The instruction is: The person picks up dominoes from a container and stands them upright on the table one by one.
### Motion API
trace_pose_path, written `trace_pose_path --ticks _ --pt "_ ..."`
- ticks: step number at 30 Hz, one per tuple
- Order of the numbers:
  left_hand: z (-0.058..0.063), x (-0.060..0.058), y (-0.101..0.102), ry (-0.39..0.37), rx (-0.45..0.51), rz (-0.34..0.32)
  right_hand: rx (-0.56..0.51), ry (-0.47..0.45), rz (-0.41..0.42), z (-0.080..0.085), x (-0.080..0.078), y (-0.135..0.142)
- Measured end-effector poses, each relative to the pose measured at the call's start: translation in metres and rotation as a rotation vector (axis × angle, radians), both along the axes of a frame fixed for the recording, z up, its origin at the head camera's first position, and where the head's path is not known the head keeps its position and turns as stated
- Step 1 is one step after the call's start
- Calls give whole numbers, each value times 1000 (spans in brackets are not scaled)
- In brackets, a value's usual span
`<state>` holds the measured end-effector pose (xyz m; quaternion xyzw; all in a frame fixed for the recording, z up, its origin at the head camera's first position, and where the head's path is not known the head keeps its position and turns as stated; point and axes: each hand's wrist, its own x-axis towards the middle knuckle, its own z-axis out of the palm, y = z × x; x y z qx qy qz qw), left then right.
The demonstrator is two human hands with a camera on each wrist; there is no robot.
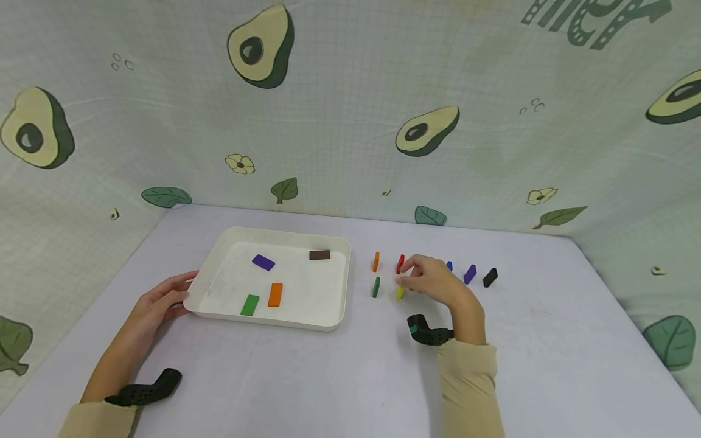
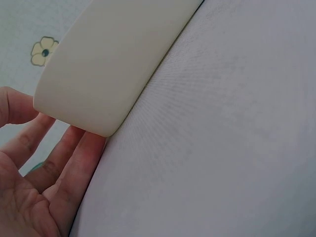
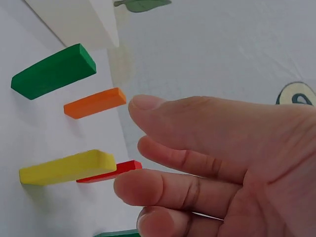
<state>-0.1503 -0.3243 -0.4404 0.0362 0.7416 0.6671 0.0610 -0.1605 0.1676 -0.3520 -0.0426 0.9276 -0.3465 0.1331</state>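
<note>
At the left side of a white tray (image 1: 274, 321), my left hand (image 1: 157, 304) holds the edge, thumb at the rim and fingers against the outer wall (image 2: 98, 74). My right hand (image 1: 432, 280) hovers over the standing blocks with thumb and fingertips apart. Nothing sits between them in the right wrist view. Nearest to those fingertips are a yellow block (image 3: 64, 169) and a red block (image 3: 116, 171). An orange block (image 1: 376, 261) and a green block (image 1: 376, 287) stand between the tray and this hand. Part of the block group is hidden behind the hand.
Inside the tray lie a purple block (image 1: 263, 262), a brown block (image 1: 320, 255), an orange block (image 1: 275, 294) and a green block (image 1: 249, 305). Right of my right hand stand blue (image 1: 449, 266), purple (image 1: 470, 274) and black (image 1: 490, 277) blocks. An avocado-print cloth (image 1: 339, 121) hangs behind.
</note>
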Motion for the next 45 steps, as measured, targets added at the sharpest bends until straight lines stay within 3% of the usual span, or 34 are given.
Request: trace_pose_path --ticks 10,18,29,45 --pt "1 1 0 -14 -25 11 -12 112 -11 3 -2 -23" --pt "2 0 2 -20 -54 26 -79 178 18 4 1 -42" --pt "-1 1 2 2 -36 9 -82 265 85 1 0 -72" --pt "0 0 -1 -14 -26 21 -156 273 155 -14 3 -116"
